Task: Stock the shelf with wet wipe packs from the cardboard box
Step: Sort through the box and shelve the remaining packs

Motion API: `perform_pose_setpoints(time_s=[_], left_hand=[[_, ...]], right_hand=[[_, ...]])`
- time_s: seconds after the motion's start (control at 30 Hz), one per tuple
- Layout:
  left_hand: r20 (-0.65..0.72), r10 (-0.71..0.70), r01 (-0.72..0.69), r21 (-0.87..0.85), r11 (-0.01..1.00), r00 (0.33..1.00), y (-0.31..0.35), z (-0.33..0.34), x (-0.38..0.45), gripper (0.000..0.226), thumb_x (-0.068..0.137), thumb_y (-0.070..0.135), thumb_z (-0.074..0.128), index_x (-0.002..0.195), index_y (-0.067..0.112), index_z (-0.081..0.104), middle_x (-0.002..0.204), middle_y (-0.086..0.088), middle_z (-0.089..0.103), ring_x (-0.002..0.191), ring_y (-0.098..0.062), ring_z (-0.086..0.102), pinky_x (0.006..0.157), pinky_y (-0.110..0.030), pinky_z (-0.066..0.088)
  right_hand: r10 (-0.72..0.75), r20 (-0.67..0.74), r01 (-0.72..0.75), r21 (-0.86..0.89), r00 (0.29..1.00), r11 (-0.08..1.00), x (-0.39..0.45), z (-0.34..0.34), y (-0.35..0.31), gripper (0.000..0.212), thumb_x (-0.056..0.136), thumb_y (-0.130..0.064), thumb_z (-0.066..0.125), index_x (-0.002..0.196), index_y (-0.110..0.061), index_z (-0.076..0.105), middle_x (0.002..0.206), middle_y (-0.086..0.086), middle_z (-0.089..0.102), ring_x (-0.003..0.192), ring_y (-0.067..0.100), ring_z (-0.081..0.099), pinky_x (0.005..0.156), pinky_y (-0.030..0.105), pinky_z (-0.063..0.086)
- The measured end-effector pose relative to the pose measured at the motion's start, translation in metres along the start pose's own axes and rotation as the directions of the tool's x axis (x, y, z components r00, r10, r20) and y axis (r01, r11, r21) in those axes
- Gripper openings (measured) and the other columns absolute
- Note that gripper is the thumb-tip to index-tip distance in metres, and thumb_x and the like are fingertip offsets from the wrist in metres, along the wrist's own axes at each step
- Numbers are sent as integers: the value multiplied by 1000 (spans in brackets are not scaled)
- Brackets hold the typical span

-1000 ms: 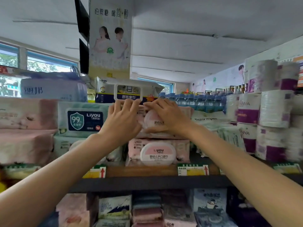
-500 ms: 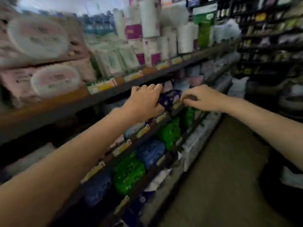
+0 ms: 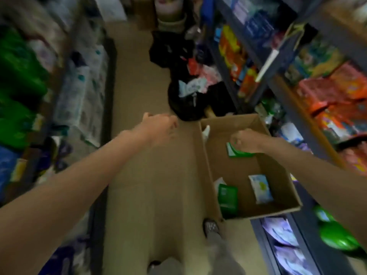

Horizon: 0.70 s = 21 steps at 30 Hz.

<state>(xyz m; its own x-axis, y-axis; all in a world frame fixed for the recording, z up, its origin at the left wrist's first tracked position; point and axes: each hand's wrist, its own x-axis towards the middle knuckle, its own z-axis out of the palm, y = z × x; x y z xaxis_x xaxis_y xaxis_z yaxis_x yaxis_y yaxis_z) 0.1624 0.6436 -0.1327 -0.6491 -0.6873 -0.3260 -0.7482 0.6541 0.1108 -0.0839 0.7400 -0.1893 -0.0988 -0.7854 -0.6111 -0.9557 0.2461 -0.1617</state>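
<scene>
An open cardboard box lies on the aisle floor at the right. Inside it my right hand is closed around a green and white wet wipe pack near the far end. Two more packs lie at the near end: a dark green one and a light blue one. A white pack leans in the far left corner. My left hand hovers over the floor left of the box, fingers loosely curled, holding nothing. The frame is blurred by motion.
Stocked shelves line both sides of the aisle: green and white packs on the left shelf, orange and red packs on the right shelf. Black bags with goods sit on the floor beyond the box. My shoe stands by the box's near corner.
The view swung from the upper shelf down to the aisle floor. Both hands left the pink wipe packs on the shelf; my right hand now grips a green pack inside the box.
</scene>
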Motion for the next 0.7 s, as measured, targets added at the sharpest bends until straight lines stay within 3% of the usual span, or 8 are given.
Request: perform_pose_setpoints(time_s=[0.1, 0.23, 0.33, 0.37, 0.43, 0.5, 0.6, 0.7], left_hand=[[66, 10, -1, -137, 991, 998, 42, 53, 61, 31, 92, 23, 46, 122, 15, 52, 124, -7, 59, 117, -26, 53, 100, -42, 38], [176, 30, 16, -252, 968, 984, 97, 152, 107, 33, 91, 16, 47, 124, 13, 52, 122, -9, 60, 113, -26, 57, 98, -36, 41], [232, 72, 0, -297, 955, 970, 120, 207, 119, 34, 91, 14, 46, 124, 12, 53, 125, -9, 59, 120, -24, 53, 99, -32, 41], [222, 76, 2, -334, 943, 972, 124, 218, 123, 32, 92, 11, 45, 122, 10, 55, 124, -9, 59, 120, -23, 53, 95, -27, 41], [145, 41, 26, -429, 903, 989, 128, 232, 134, 25, 94, 8, 45, 113, 5, 60, 114, -11, 63, 106, -24, 59, 75, -17, 35], [75, -14, 48, -480, 876, 997, 131, 243, 147, 21, 95, 11, 46, 106, 4, 62, 103, -12, 64, 91, -22, 59, 64, -17, 30], [63, 21, 11, -464, 886, 998, 135, 260, 162, 19, 93, 13, 49, 105, 8, 62, 104, -8, 61, 93, -20, 58, 74, -25, 43], [134, 43, 22, -446, 895, 990, 142, 270, 166, 19, 90, 14, 50, 104, 8, 63, 105, -9, 60, 95, -22, 60, 80, -34, 49]], right_hand=[[17, 44, -22, 120, 999, 993, 38, 54, 55, 28, 96, -13, 42, 118, -5, 57, 120, 14, 58, 101, 29, 56, 77, 32, 47], [33, 249, -89, 218, 968, 972, 75, 141, 104, 32, 95, -8, 45, 125, 4, 53, 127, 21, 54, 118, 32, 51, 95, 31, 38], [-2, 337, -104, 296, 942, 950, 102, 205, 127, 36, 89, -22, 58, 121, -5, 57, 122, 14, 59, 114, 30, 56, 96, 34, 45], [-12, 355, -112, 327, 935, 939, 111, 223, 132, 38, 86, -24, 62, 121, -9, 57, 120, 11, 59, 112, 28, 57, 95, 36, 46], [-46, 359, -103, 384, 932, 918, 126, 242, 132, 38, 85, -19, 64, 120, -10, 54, 115, 6, 57, 105, 22, 56, 90, 31, 46], [-54, 365, -110, 413, 929, 904, 139, 253, 125, 33, 88, -15, 59, 120, -8, 53, 117, 8, 56, 102, 23, 56, 87, 32, 46], [-24, 382, -145, 408, 924, 901, 148, 269, 112, 39, 90, -12, 55, 128, -10, 48, 128, 13, 49, 112, 27, 52, 93, 36, 47], [-62, 463, -132, 375, 884, 917, 147, 269, 100, 35, 85, -8, 61, 120, -10, 54, 114, 9, 58, 102, 24, 58, 90, 37, 51]])
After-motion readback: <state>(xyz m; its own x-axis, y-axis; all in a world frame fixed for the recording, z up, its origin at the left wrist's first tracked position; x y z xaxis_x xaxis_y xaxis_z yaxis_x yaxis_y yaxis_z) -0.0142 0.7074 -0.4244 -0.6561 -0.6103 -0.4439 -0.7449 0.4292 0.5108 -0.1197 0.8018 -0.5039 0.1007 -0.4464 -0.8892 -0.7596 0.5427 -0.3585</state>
